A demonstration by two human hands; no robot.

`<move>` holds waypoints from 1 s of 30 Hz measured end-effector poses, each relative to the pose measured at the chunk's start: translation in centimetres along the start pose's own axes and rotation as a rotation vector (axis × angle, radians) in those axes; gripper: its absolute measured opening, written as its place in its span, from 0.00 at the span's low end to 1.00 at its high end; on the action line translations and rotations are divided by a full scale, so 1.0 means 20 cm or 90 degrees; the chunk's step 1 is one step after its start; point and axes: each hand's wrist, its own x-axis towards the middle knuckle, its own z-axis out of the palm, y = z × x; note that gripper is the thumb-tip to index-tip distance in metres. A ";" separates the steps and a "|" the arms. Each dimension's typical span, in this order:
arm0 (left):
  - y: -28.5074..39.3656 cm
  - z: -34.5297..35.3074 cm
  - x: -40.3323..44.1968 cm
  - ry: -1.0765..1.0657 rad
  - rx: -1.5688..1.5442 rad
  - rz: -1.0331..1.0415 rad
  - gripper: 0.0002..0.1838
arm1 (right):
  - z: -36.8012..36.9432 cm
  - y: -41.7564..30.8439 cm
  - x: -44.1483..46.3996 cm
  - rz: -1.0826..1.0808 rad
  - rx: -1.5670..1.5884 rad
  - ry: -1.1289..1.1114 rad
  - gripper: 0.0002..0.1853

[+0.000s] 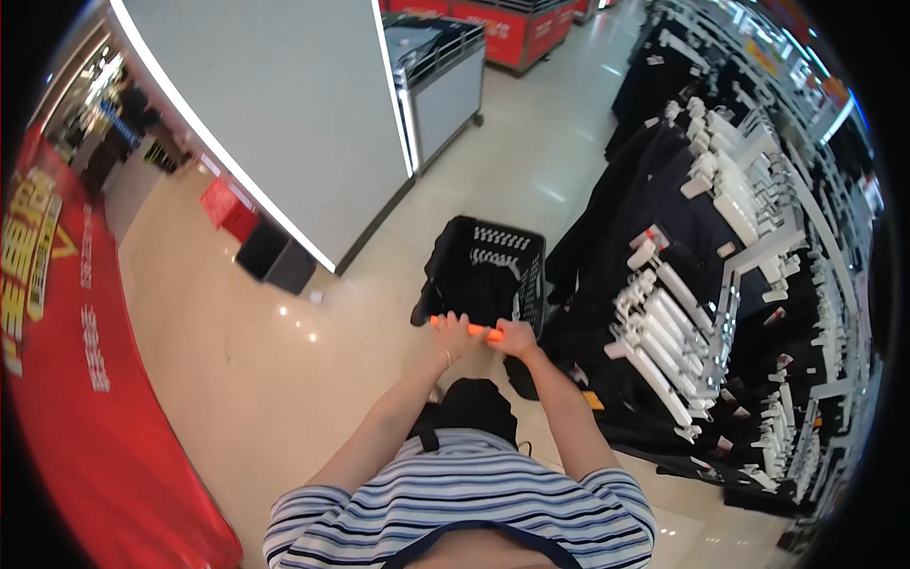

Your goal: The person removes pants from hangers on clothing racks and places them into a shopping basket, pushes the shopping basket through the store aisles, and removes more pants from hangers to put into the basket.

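Observation:
A black shopping basket (488, 266) with slotted walls stands in front of me, its inside too dark to make out any contents. Across its near side runs an orange handle (438, 321). My left hand (455, 336) is closed around the left part of this handle, and my right hand (515, 337) grips its right end. The two hands are a short distance apart. Dark trousers on white hangers (654, 327) hang just right of my right hand and the basket.
Racks of dark clothes (635, 199) line the right side. Ahead on the left stands a grey panel (265, 104) with lit edges, with a dark bin (275, 258) at its foot. A red-draped stand (95, 398) is at far left. Pale glossy floor (559, 133) runs ahead between panel and racks.

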 end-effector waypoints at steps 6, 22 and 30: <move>-0.04 -0.10 0.48 -0.126 -0.001 0.062 0.38 | -0.06 0.07 0.35 0.016 -0.046 0.026 0.20; 0.24 -0.05 1.97 -0.208 0.070 0.224 0.39 | -0.36 0.71 1.39 0.146 -0.061 0.063 0.21; 0.55 0.00 2.53 -0.283 0.066 0.223 0.40 | -0.54 1.13 1.75 0.189 -0.054 0.083 0.22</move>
